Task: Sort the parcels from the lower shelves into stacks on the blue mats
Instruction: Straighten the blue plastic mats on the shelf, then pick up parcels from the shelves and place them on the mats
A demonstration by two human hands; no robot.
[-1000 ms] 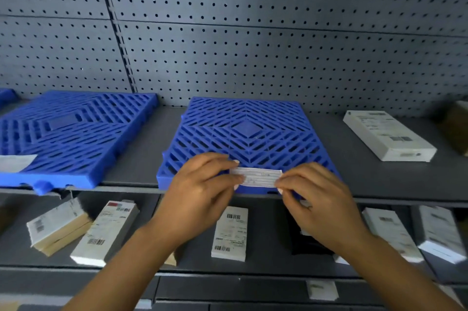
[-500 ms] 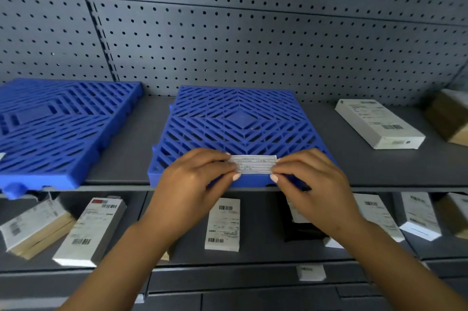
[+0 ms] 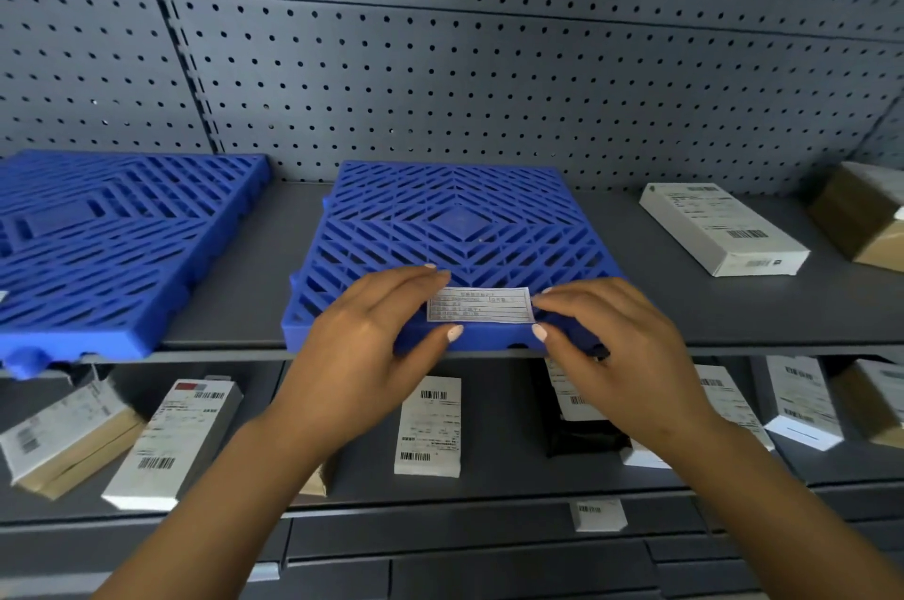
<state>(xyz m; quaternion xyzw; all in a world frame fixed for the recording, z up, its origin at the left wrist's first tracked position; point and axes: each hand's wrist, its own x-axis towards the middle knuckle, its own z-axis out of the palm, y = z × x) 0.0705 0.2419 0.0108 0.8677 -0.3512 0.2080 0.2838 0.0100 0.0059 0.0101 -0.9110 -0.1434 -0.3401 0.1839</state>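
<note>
The left hand (image 3: 372, 355) and right hand (image 3: 617, 355) each pinch an end of the label (image 3: 482, 304) at the middle blue mat (image 3: 460, 228)'s front edge; uneven release could leave it crooked.

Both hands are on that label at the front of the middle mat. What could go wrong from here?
1. The label is held only at its ends by the left hand and right hand, at the front edge of the slotted middle blue mat. If released loosely, it could slip off or through a slot.
2. The left blue mat seems to overhang the shelf front. Parcels stacked there might tip it.
</note>
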